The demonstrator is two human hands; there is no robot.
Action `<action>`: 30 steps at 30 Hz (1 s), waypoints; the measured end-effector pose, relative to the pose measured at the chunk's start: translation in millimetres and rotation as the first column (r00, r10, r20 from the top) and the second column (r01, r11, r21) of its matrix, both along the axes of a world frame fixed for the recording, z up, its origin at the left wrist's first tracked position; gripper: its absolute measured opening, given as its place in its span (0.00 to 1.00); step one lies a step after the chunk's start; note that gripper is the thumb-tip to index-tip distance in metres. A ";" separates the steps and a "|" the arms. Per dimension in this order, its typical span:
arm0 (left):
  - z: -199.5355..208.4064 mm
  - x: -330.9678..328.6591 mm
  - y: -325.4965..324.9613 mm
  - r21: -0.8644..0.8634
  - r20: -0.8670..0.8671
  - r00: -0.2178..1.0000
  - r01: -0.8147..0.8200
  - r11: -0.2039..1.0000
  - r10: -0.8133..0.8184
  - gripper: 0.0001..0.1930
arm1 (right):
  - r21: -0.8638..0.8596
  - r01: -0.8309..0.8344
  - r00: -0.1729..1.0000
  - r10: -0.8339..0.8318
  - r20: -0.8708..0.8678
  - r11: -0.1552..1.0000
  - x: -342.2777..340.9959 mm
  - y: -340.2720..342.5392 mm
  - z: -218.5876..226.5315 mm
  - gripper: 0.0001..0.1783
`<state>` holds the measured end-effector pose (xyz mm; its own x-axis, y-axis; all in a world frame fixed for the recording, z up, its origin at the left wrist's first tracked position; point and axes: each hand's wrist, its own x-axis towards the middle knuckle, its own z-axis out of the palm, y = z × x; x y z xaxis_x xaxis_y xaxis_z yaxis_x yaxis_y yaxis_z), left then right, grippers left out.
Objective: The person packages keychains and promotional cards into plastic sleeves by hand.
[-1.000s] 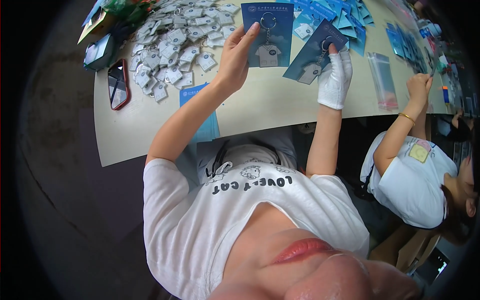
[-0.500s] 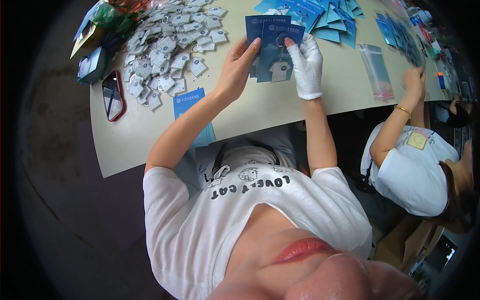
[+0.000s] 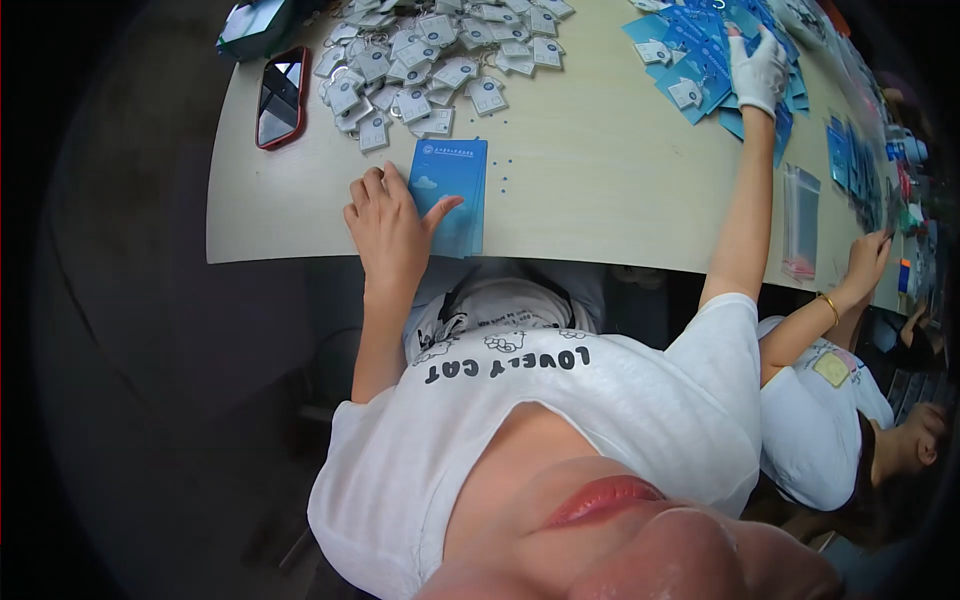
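My bare left hand point(image 3: 388, 215) rests at the table's near edge, its fingers spread. Its thumb lies over a small stack of blue printed cards point(image 3: 448, 180). Further off to the right, my right hand point(image 3: 760, 75), in a white glove, is on a heap of blue cards point(image 3: 695, 65); its thumb and fingers look apart. Some cards in that heap carry white shirt-shaped keychains point(image 3: 686, 93). Beyond the card stack spreads a large pile of loose white shirt-shaped keychains point(image 3: 412, 70) with metal rings.
A phone in a red case point(image 3: 281, 100) lies left of the keychains, near a dark box point(image 3: 252, 28). Tiny blue bits point(image 3: 506, 176) dot the table point(image 3: 590, 190). At right are clear plastic bags point(image 3: 801, 220), more blue cards point(image 3: 850, 165) and a co-worker's hand point(image 3: 868, 258).
The two cards with keychains have left the space before me. My right hand has moved right to the card heap; my left has come down to the card stack. The view has shifted.
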<state>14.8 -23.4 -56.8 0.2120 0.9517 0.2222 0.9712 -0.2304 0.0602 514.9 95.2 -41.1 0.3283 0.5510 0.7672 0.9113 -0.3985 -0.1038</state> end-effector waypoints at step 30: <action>8.6 -21.5 33.3 -0.028 0.984 0.177 0.287 0.957 -0.024 0.11 | -0.020 -0.933 0.331 0.837 -0.436 0.359 -241.0 -43.4 37.5 0.11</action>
